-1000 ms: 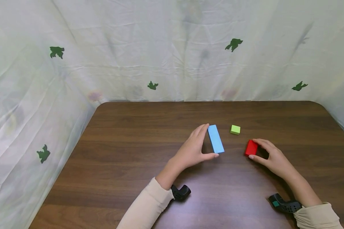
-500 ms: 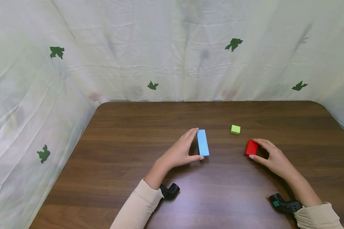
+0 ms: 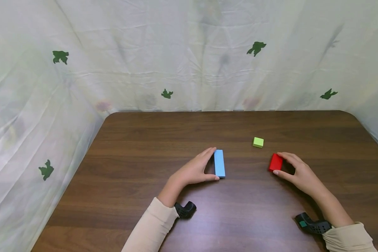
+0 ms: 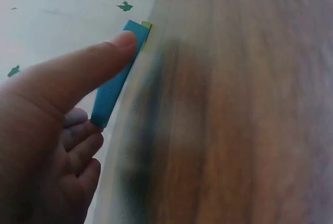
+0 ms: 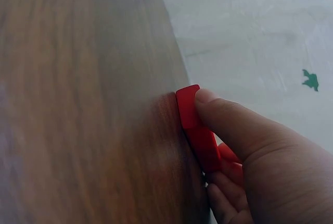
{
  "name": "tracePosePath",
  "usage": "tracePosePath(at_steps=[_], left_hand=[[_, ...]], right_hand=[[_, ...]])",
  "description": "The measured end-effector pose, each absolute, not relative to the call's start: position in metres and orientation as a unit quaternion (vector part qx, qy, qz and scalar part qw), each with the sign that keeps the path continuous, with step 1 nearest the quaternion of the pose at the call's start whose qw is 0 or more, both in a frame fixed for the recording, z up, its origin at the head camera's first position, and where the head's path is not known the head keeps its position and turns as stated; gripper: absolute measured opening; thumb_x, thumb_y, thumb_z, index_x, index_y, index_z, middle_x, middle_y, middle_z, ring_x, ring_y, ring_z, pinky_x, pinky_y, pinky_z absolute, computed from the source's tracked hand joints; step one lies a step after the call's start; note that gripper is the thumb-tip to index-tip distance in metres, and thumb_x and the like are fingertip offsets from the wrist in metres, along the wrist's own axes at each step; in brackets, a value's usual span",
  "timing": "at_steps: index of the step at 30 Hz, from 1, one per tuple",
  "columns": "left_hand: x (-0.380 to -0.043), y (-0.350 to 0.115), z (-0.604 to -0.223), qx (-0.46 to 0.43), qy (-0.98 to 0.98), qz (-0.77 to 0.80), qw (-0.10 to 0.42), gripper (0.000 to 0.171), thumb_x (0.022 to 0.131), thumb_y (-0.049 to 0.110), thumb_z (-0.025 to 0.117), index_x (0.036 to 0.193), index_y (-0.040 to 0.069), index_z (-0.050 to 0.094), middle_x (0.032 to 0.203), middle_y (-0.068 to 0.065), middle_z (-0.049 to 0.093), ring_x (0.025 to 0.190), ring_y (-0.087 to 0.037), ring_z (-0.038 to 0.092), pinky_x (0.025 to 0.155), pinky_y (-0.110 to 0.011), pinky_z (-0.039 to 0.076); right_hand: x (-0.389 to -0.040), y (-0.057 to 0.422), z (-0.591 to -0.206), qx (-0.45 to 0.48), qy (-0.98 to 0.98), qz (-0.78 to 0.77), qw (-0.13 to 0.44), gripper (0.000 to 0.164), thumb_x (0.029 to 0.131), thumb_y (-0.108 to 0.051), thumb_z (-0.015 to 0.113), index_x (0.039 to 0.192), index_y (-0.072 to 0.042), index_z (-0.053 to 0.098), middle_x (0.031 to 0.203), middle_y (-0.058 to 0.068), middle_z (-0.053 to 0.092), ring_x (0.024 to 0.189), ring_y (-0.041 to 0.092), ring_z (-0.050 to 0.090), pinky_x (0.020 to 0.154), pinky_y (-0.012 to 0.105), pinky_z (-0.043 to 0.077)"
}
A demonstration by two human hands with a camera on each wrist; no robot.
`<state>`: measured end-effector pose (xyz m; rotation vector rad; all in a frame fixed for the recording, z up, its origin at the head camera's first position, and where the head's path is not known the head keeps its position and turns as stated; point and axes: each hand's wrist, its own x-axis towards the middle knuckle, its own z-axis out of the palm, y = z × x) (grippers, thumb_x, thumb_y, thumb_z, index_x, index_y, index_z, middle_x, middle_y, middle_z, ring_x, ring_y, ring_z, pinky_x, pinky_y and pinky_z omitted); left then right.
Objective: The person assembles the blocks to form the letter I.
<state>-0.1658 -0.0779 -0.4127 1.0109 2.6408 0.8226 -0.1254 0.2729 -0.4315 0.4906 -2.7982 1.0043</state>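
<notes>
Near the middle of the table, my left hand [image 3: 193, 170] pinches a long blue block [image 3: 219, 163] by its two ends, thumb at the near end and fingers at the far one. In the left wrist view the thumb lies across the blue block [image 4: 112, 96]. To the right, my right hand [image 3: 299, 173] holds a shorter red block [image 3: 275, 162] between thumb and fingers. The right wrist view shows the red block [image 5: 195, 125] down at the wood, its lower fingers partly hidden behind it. A small green block [image 3: 258, 142] sits behind and between the two hands.
The brown wooden table [image 3: 138, 140] has rounded back corners. A pale curtain [image 3: 189, 52] with green leaf-like patches hangs along its back and sides. Each wrist bears a black camera mount, one on the left [image 3: 186, 210] and one on the right [image 3: 313, 224].
My left hand has carried the blue block leftward and nearer to me, and the block has turned more lengthwise. My right hand, the red block and the green block have stayed put.
</notes>
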Motion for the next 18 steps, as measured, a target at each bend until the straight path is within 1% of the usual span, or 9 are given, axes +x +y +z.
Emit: tracePosePath(at_steps=[7, 13, 18], left_hand=[[-0.1669, -0.0796, -0.4194, 0.340, 0.892, 0.277, 0.113, 0.091, 0.078, 0.041, 0.067, 0.143, 0.004, 0.015, 0.146, -0.010, 0.020, 0.132, -0.016, 0.017, 0.105, -0.029, 0.017], [-0.1673, -0.0803, -0.4219, 0.338, 0.891, 0.279, 0.120, 0.092, 0.078, 0.041, 0.067, 0.144, 0.005, 0.014, 0.146, -0.008, 0.019, 0.133, -0.015, 0.016, 0.105, -0.030, 0.017], [-0.1670, -0.0803, -0.4223, 0.340, 0.890, 0.275, 0.128, 0.094, 0.077, 0.042, 0.067, 0.144, 0.006, 0.011, 0.148, -0.006, 0.015, 0.133, -0.014, 0.011, 0.106, -0.030, 0.015]], right_hand=[[-0.1255, 0.2725, -0.4307, 0.164, -0.927, 0.331, 0.065, 0.060, 0.076, -0.019, 0.073, 0.125, 0.002, 0.046, 0.121, 0.020, 0.045, 0.108, 0.038, 0.042, 0.079, 0.054, 0.036], [-0.1250, 0.2726, -0.4298, 0.162, -0.927, 0.331, 0.064, 0.060, 0.076, -0.019, 0.073, 0.125, 0.002, 0.045, 0.121, 0.022, 0.044, 0.108, 0.040, 0.041, 0.079, 0.055, 0.036], [-0.1249, 0.2729, -0.4307, 0.158, -0.928, 0.331, 0.060, 0.061, 0.076, -0.020, 0.073, 0.125, 0.002, 0.045, 0.121, 0.021, 0.044, 0.108, 0.039, 0.041, 0.080, 0.055, 0.036]])
